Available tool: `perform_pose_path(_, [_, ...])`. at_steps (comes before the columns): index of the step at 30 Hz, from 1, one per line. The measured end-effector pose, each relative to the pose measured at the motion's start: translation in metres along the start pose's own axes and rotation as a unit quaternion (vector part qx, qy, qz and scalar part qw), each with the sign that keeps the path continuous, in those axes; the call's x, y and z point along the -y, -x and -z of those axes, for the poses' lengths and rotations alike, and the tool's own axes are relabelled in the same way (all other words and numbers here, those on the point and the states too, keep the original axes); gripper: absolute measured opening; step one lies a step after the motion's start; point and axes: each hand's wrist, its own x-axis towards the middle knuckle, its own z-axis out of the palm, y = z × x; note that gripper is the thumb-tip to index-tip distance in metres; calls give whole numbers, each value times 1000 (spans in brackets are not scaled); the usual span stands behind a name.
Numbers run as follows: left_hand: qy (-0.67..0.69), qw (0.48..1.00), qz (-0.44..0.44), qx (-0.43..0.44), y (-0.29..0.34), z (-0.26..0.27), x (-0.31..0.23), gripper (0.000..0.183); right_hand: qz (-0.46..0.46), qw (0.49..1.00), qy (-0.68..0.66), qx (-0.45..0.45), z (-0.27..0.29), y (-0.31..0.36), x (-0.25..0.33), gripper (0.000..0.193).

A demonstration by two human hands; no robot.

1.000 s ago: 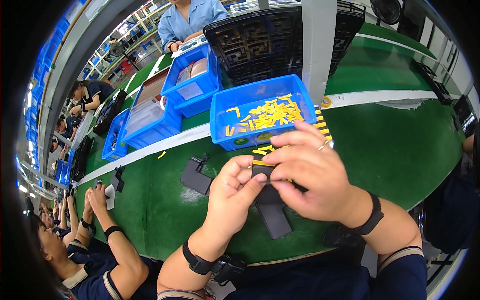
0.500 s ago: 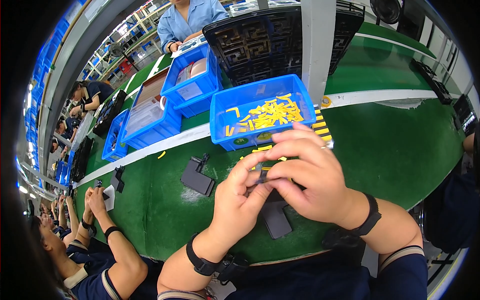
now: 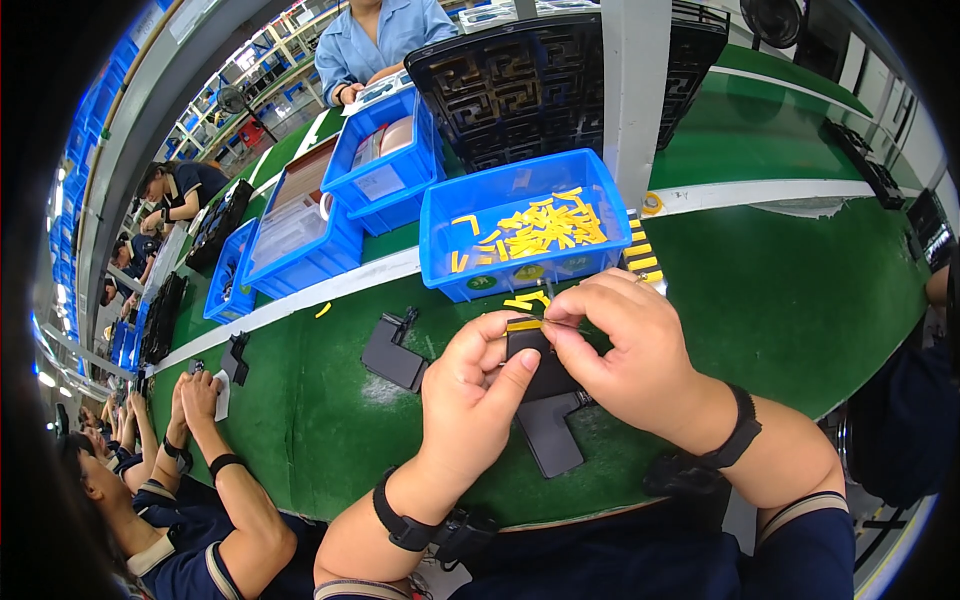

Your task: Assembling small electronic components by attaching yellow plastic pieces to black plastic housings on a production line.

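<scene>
My left hand point(image 3: 470, 385) is closed round a black plastic part point(image 3: 528, 342), its thumb lying on the flat face. A yellow strip point(image 3: 523, 325) runs along the part's upper edge. At that strip's right end, my right hand point(image 3: 625, 335) pinches thumb and forefinger together; what lies between the fingertips is too small to make out. Below my hands, a black L-shaped part point(image 3: 552, 435) rests on the green table, and another L-shaped part point(image 3: 393, 352) lies to the left. Several loose yellow pieces point(image 3: 525, 300) are just beyond my fingers.
A blue bin point(image 3: 440, 270) of yellow pieces stands past my hands, next to a grey post point(image 3: 635, 90). More blue bins point(image 3: 305, 255) line the left. A co-worker's hands point(image 3: 197, 398) work at the left; another person point(image 3: 380, 45) is across the table.
My right hand has moved slightly down and right, its fingers less spread over the work. The black part with the yellow strip has tilted into view between my hands.
</scene>
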Motion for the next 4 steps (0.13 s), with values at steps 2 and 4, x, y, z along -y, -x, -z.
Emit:
perform_pose_path(2, [-54,998,-19,-9,2,-3,1,29,14,1000,23,-12,0,0,1,11])
perform_pose_path(4, [-140,989,-35,-20,4,-3,0,31,29,998,44,-24,-1,0,2,11])
